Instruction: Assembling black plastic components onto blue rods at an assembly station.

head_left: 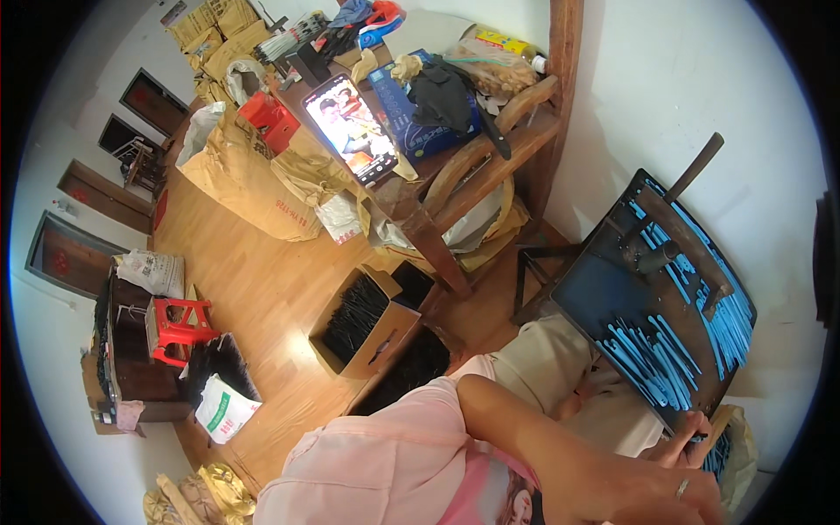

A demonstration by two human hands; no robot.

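Note:
My left arm crosses my lap toward the lower right. My left hand (661,481), with a ring on one finger, is just below the near edge of a dark tray (586,293). Its fingertips are bent together around a small dark piece whose kind does not show. Thin blue strips (647,363) lie in a loose bundle near these fingers, and more blue strips (726,337) line the tray's right side. A metal hand press (669,249) with a long bar handle stands on the tray. My right hand cannot be made out.
A cardboard box (398,328) of thin black strips sits on the floor left of my legs. Beyond it, a wooden chair (490,192) bears a lit phone (350,131), a blue box (402,118) and a bag. Paper sacks (254,175) and a red stool (179,328) stand farther left.

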